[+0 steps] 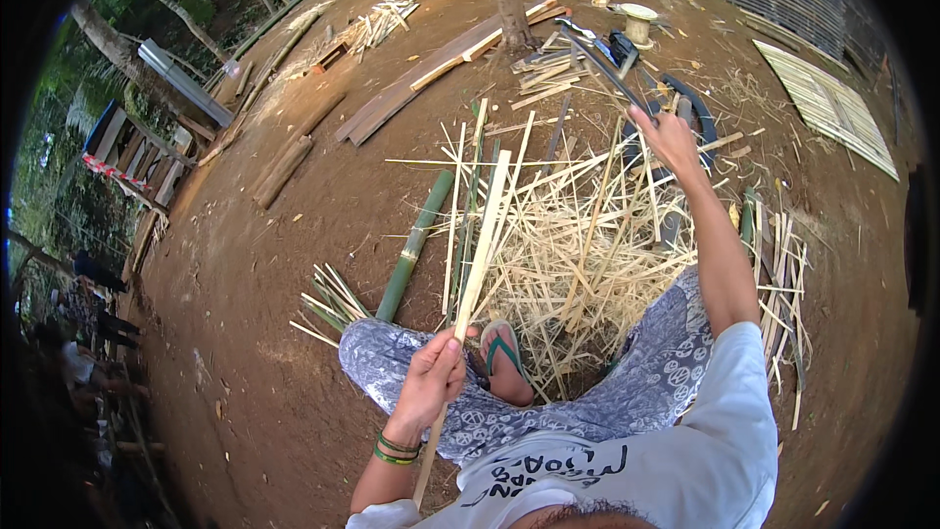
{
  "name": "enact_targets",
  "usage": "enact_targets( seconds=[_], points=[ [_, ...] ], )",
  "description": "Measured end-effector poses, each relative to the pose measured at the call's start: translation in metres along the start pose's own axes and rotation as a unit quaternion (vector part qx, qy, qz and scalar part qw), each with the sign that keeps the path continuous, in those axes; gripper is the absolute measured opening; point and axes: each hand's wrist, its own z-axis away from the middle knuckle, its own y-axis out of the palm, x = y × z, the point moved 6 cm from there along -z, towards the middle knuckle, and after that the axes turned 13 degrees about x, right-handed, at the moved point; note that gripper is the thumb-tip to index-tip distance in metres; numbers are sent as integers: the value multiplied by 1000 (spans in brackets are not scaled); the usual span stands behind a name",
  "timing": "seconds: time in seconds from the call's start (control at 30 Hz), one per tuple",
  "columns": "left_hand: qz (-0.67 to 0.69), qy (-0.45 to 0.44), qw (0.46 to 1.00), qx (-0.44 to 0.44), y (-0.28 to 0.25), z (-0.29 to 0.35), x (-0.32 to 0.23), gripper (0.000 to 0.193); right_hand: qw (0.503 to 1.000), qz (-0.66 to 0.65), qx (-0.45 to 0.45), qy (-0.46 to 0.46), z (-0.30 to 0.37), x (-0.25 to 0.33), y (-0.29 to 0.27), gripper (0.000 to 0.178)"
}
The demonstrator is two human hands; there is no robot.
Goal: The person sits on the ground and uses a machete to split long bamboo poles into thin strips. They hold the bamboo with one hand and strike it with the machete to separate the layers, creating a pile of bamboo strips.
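Bamboo strip (482, 245) pointed toward twelve o'clock, our left hand (431, 377) clamped its fingers round it, our right hand (671, 142), at one o'clock, wrapped its fingers round a knife (614, 78).

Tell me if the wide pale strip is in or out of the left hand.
In: the left hand is closed around the wide pale strip, which shows both above and below the fist.

Long strip (481, 245) looked like split bamboo, matt and fairly smooth. Pole (416, 244) was green bamboo, smooth with slight sheen. Shavings heap (573, 260) looked dry, rough, fibrous. Dark blade (613, 79) looked like matt metal. Trousers (671, 348) and shirt (685, 456) were creased matt cloth. Ground (245, 313) was matt earth.
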Motion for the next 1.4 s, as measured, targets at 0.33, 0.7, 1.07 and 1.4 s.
enact_targets(
  seconds=[0.33,0.7,1.07,1.4],
  points=[
    [80,-12,997,19,-4,-63,-6,29,979,-66,134,-136,75,93,37,71],
    [241,15,965,98,2,-97,-14,24,921,21,147,-361,160,180,61,70],
    [202,49,977,54,4,-98,-23,21,903,11,148,-403,166,184,80,67],
    [166,37,984,51,3,-100,-17,18,891,36,98,-442,166,186,81,70]
  ],
)
